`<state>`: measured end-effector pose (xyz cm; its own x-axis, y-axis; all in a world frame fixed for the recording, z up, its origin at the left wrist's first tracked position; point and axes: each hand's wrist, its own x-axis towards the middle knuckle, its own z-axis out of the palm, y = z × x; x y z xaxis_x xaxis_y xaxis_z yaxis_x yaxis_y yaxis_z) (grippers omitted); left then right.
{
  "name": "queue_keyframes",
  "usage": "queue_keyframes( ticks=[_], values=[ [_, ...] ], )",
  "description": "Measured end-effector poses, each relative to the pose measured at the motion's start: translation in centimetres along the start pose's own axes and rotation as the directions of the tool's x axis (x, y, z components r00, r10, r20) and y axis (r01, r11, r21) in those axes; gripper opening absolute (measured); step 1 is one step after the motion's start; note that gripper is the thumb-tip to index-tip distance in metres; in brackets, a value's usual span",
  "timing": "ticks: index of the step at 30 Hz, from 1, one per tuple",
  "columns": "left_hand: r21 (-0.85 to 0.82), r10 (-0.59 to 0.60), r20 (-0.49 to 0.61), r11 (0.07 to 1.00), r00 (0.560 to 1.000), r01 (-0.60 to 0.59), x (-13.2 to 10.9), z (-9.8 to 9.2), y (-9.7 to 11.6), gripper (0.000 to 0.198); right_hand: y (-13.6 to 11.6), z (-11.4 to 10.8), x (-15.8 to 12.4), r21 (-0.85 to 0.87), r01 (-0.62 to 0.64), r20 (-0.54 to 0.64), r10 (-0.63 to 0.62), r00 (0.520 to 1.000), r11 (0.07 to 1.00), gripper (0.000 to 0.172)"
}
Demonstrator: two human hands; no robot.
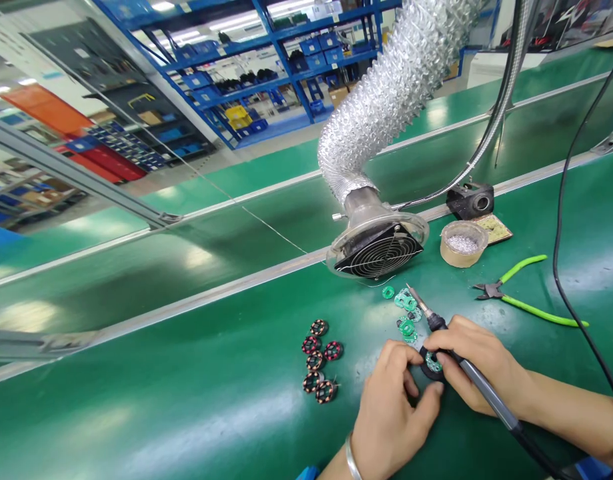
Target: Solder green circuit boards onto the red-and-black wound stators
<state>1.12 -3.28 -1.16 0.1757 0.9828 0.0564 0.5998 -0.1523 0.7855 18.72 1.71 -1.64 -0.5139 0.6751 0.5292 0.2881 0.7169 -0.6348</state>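
Observation:
My left hand [393, 407] and my right hand [473, 363] meet over a small black ring part [430, 365] with a green board on it, fingers of both pinched round it on the green mat. A soldering iron [439, 327] lies across my right hand, gripped between its fingers, tip pointing up-left toward several loose green round boards [405, 308]. Left of my hands lie several wound copper-coil stators [319, 363].
A silver flexible duct ends in a fan-grilled fume hood [379, 250] just behind the boards. A tape roll holding solder bits [463, 243], a black iron stand [470, 200], green-handled cutters [526, 293] and a black cable [561, 267] sit to the right. Conveyor rails run behind.

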Motion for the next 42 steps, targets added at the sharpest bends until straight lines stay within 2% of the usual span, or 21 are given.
queue_keyframes(
  ticks=[2,7,11,14,17,18,22,25,29,37,42],
  values=[
    [0.050,-0.020,-0.028,0.999,0.999,0.021,0.0,0.5,-0.1,0.025,0.0,0.0,0.0,0.007,0.006,0.007,-0.006,1.000,1.000,0.028],
    [0.087,0.062,-0.060,0.995,0.996,-0.057,0.5,1.0,-0.6,0.014,0.0,0.1,0.0,0.001,0.025,-0.012,-0.025,1.000,1.000,0.030],
    [0.049,0.099,-0.034,0.994,0.995,-0.097,0.9,0.5,-0.9,0.017,0.1,0.1,-0.1,-0.028,0.042,-0.010,-0.042,0.999,0.999,0.034],
    [-0.061,0.047,0.009,0.997,0.999,-0.046,1.2,-0.3,-1.0,0.016,0.1,0.1,-0.2,-0.052,0.056,-0.026,-0.057,0.998,0.997,0.034],
    [-0.175,-0.031,0.043,0.984,0.999,0.038,1.4,-1.0,-0.8,0.003,0.1,0.1,-0.3,-0.082,0.054,-0.025,-0.056,0.998,0.995,0.029],
    [-0.209,-0.061,0.060,0.975,0.996,0.073,1.5,-1.1,-0.7,0.006,0.1,0.1,-0.3,-0.084,0.054,-0.020,-0.056,0.998,0.995,0.028],
    [-0.338,-0.193,0.165,0.910,0.967,0.240,1.9,-1.1,-0.2,0.010,0.4,0.0,-0.4,-0.084,0.096,-0.020,-0.098,0.995,0.992,0.029],
    [-0.370,-0.251,0.207,0.875,0.946,0.313,2.2,-0.8,0.0,0.008,0.7,0.0,-0.6,-0.075,0.168,-0.001,-0.169,0.986,0.983,0.032],
    [-0.379,-0.277,0.241,0.856,0.930,0.352,2.2,-0.9,-0.1,0.006,0.8,-0.2,-0.8,-0.085,0.235,0.040,-0.233,0.972,0.968,0.035],
    [-0.392,-0.273,0.256,0.848,0.927,0.358,2.0,-1.3,0.1,0.006,0.3,-0.4,-0.3,-0.085,0.243,0.090,-0.235,0.968,0.966,0.036],
    [-0.353,-0.247,0.218,0.882,0.944,0.312,1.9,-1.1,0.0,0.007,-0.5,-1.7,-0.1,-0.043,0.193,-0.021,-0.194,0.981,0.980,0.046]
  ],
)
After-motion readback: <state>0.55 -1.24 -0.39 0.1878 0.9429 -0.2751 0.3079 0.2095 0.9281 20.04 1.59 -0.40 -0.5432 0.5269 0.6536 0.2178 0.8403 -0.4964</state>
